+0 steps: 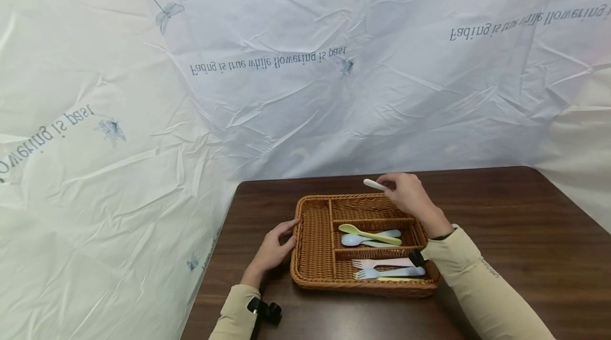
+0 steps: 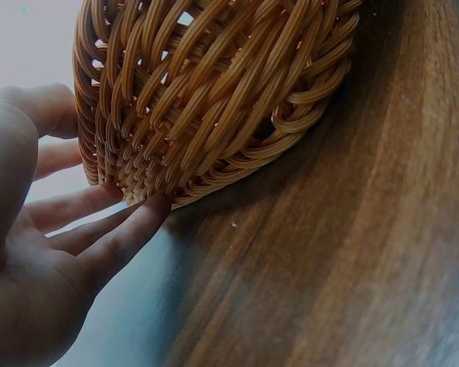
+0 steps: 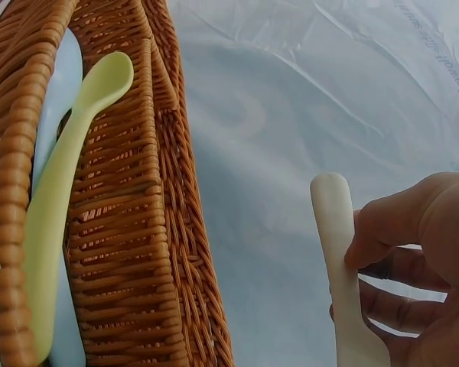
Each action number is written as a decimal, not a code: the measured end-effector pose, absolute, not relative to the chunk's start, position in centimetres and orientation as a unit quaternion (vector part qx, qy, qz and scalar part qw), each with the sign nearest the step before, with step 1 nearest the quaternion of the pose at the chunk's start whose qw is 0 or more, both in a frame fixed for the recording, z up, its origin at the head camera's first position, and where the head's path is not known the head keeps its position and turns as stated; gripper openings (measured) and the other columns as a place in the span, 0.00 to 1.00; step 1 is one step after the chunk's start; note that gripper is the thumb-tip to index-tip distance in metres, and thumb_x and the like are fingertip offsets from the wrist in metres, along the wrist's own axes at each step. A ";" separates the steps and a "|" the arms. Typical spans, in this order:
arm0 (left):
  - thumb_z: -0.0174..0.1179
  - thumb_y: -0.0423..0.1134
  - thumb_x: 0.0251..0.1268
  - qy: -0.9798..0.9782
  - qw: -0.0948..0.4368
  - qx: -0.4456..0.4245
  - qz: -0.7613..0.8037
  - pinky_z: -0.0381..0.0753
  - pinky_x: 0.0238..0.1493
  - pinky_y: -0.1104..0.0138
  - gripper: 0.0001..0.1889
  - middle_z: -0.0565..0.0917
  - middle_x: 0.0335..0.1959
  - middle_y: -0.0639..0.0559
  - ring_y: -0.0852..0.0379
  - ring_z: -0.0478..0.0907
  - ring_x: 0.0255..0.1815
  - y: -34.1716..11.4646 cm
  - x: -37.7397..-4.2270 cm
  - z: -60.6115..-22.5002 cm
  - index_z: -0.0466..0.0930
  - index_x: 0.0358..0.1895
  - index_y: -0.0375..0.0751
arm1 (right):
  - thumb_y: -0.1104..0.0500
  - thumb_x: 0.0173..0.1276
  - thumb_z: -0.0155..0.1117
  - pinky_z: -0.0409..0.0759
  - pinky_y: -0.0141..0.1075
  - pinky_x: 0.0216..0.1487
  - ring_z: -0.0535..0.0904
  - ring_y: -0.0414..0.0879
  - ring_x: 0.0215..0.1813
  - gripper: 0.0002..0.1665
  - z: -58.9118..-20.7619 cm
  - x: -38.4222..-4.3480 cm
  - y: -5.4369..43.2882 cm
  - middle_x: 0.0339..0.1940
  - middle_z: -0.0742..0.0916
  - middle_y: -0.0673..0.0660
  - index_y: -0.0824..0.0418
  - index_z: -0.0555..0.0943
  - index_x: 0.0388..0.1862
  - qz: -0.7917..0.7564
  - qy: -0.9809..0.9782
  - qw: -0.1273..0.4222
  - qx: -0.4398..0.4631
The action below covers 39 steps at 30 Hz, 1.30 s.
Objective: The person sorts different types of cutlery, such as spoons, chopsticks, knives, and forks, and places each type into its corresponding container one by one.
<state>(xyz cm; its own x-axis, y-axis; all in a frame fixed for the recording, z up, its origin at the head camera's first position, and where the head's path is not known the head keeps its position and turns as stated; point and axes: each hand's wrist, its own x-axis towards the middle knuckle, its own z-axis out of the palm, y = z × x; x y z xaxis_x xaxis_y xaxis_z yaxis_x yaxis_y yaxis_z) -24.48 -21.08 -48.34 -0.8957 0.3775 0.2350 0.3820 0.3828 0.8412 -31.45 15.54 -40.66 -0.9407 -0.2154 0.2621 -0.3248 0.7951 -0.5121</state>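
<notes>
A brown wicker basket (image 1: 312, 244) with divided compartments sits on the table. My left hand (image 1: 274, 250) is at its left side, with fairly straight fingers touching the outer wall (image 2: 206, 92). Above the basket's back right edge, my right hand (image 1: 407, 191) pinches a white utensil (image 3: 336, 237) between thumb and fingers. The utensil's rounded handle end points away from the hand; its other end is hidden, so its kind is unclear. In the middle compartment lie a yellow-green spoon (image 3: 57, 206), a light blue spoon (image 1: 352, 240) and another pale handle.
The front compartment holds a pink fork (image 1: 382, 263), a blue fork (image 1: 391, 273) and a yellow one partly underneath. Dark wood tabletop (image 1: 515, 234) extends to the right. A pale printed cloth (image 1: 296, 117) hangs behind the table and along its left side.
</notes>
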 end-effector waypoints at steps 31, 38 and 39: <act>0.55 0.35 0.72 -0.835 0.035 -0.235 -0.496 0.78 0.57 0.48 0.24 0.73 0.67 0.41 0.43 0.78 0.58 -21.9 -26.4 -52.0 0.69 0.69 0.38 | 0.66 0.68 0.59 0.61 0.33 0.15 0.62 0.42 0.14 0.17 -40.7 -31.3 12.9 0.47 0.84 0.64 0.57 0.83 0.54 0.305 -0.937 0.059 0.161; 0.55 0.35 0.72 -0.835 0.039 -0.239 -0.494 0.79 0.56 0.48 0.24 0.73 0.66 0.41 0.43 0.78 0.58 -21.9 -26.4 -52.1 0.69 0.69 0.38 | 0.66 0.69 0.58 0.66 0.36 0.21 0.66 0.43 0.18 0.17 -41.0 -31.3 13.0 0.52 0.84 0.63 0.56 0.83 0.55 0.294 -0.938 0.062 0.172; 0.55 0.35 0.72 -0.835 0.038 -0.237 -0.496 0.79 0.56 0.48 0.24 0.73 0.66 0.41 0.43 0.78 0.58 -21.9 -26.4 -52.0 0.69 0.69 0.38 | 0.65 0.68 0.58 0.66 0.36 0.22 0.67 0.42 0.19 0.17 -41.0 -31.3 13.0 0.53 0.84 0.63 0.56 0.83 0.54 0.292 -0.938 0.064 0.173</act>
<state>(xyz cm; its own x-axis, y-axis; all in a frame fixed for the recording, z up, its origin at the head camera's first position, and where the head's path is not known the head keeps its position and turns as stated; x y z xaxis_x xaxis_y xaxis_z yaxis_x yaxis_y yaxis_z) -26.43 -21.90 -52.05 -0.8847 0.3584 0.2982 0.4333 0.3963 0.8094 -31.28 13.02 -41.02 -0.9317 -0.2874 0.2222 -0.3628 0.7693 -0.5259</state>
